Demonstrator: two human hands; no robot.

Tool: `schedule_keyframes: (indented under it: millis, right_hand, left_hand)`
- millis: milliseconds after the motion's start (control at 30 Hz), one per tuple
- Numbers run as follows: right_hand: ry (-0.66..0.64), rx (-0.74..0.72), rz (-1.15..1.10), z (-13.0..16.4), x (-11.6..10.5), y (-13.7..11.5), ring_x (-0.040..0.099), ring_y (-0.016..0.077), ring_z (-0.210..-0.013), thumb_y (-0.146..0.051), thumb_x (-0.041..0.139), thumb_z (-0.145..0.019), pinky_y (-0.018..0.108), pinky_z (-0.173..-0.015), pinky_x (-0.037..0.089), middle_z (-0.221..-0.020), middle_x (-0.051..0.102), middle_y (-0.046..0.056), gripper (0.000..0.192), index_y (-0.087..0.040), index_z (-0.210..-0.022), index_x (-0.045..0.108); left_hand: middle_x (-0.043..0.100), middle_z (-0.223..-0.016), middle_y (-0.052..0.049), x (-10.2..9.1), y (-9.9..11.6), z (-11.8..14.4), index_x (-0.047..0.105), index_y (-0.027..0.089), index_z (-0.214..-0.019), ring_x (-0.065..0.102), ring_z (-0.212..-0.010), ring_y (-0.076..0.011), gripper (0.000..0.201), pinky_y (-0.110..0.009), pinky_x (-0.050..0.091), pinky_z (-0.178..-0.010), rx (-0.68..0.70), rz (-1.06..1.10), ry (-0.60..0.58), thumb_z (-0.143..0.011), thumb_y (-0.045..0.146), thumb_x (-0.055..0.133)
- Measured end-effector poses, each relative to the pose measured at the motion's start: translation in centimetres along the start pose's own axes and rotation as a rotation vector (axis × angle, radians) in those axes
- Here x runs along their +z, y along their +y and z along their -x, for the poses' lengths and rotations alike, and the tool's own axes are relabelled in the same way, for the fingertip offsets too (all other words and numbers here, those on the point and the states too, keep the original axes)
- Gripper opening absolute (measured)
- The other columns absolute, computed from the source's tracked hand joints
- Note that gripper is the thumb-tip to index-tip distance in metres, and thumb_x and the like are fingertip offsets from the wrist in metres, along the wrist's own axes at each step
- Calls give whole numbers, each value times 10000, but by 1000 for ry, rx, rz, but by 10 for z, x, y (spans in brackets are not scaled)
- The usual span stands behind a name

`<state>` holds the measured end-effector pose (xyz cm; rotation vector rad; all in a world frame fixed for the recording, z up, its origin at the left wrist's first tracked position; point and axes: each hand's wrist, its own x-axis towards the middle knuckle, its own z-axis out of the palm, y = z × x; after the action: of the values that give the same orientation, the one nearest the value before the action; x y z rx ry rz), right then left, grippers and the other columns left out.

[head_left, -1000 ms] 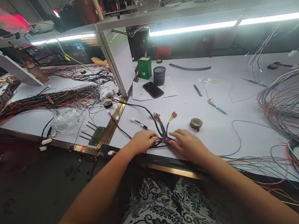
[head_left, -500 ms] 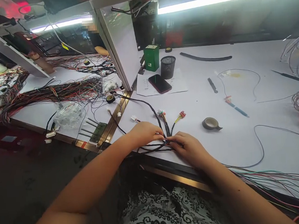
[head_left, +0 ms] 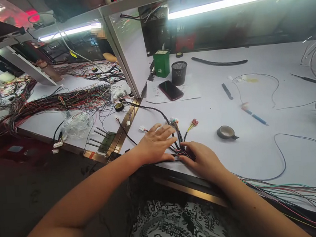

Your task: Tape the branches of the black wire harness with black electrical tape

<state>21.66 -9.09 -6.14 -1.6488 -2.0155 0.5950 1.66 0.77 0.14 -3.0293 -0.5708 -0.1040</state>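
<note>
Small wire harness [head_left: 180, 146] at the near edge of the white bench [head_left: 259, 150], left hand [head_left: 155, 145] fingers spread flat beside it, holding nothing, right hand [head_left: 203, 159] pinching its wire junction, tape roll [head_left: 226, 132] right of the harness, bare benchtop beyond it.

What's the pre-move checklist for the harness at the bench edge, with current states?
1. Right hand pinning the wire harness at its junction: ok.
2. Left hand gripping the harness: not ok, fingers spread flat over the wires.
3. Connector ends free and lying on the table: ok.
4. Tape roll beside the right hand, apart from the harness: ok.
5. Phone and mesh cup away from the wires: ok.
6. Connector pins fully seated: cannot tell.
</note>
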Motion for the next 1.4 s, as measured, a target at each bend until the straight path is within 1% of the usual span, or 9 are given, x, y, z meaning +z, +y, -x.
schedule_keyframes:
  millis: [167, 333, 500, 633, 800, 933, 1033, 1233, 1400]
  right_hand:
    - [-15, 5, 10, 0, 0, 0, 554, 208, -822, -374, 588, -825, 348, -721, 417, -882, 616, 30, 444, -218, -1232, 502]
    - [-56, 164, -245, 4, -8, -6, 539, 162, -709, -398, 569, -838, 320, -662, 439, -830, 586, 3, 428, -233, -1227, 501]
    - [-67, 249, -458, 9, -17, -10, 578, 159, -778, -450, 550, -853, 313, -726, 462, -878, 606, 8, 426, -235, -1213, 476]
    - [-185, 394, -391, 2, -32, -12, 611, 202, -864, -541, 456, -880, 350, -771, 462, -963, 665, 49, 390, -223, -1072, 572]
    - [-353, 288, -305, -8, -39, -18, 607, 208, -740, -558, 451, -870, 330, -649, 442, -813, 675, 48, 378, -212, -891, 603]
    - [-271, 278, -327, -3, -33, -22, 610, 184, -743, -473, 465, -884, 308, -647, 438, -845, 679, 29, 294, -220, -994, 566]
    - [-173, 254, -286, 4, -30, -26, 620, 203, -879, -451, 476, -885, 328, -736, 445, -996, 678, 33, 304, -245, -1101, 537]
    - [-100, 227, -123, 15, -25, -37, 634, 260, -845, -481, 437, -902, 363, -692, 427, -972, 684, 65, 345, -233, -1136, 484]
    - [-126, 192, -178, 15, -23, -38, 624, 207, -740, -440, 245, -972, 306, -615, 392, -802, 662, 32, 319, -238, -910, 484]
  left_hand:
    - [417, -1431, -105, 13, 12, 17, 452, 212, -1337, 274, -1368, -251, 588, -464, 86, -1151, -13, 8, 16, -851, 527, 551]
    - [595, -1110, -125, 24, 28, 23, 560, 145, -1153, 497, -1121, -290, 614, -499, 222, -1089, -181, 58, -26, -782, 633, 567]
    - [602, -975, -89, 30, 38, 20, 580, 151, -985, 545, -982, -236, 232, -392, 402, -923, -110, 171, -21, -934, 336, 449]
    - [604, -885, -59, 36, 43, 18, 549, 152, -978, 576, -849, -201, 205, -325, 457, -763, -122, 251, -37, -963, 206, 351]
    - [616, -949, -73, 36, 46, 20, 502, 146, -1122, 600, -855, -196, 231, -309, 487, -740, -122, 324, -85, -958, 165, 341]
    - [609, -1101, -101, 20, 42, 17, 540, 168, -1152, 587, -1015, -218, 272, -345, 471, -871, -173, 653, -114, -969, 279, 373]
    - [572, -1234, -118, 8, 34, 8, 553, 184, -1190, 505, -1183, -250, 399, -392, 386, -1011, -297, 1242, -111, -909, 461, 495]
    - [663, -1023, -118, 0, 33, -30, 606, 125, -1000, 622, -1026, -218, 356, -366, 461, -941, -904, 2355, 343, -869, 455, 581]
    - [688, -977, -115, -3, 47, -52, 630, 142, -1001, 664, -926, -210, 461, -332, 529, -814, -771, 2466, 667, -902, 552, 445]
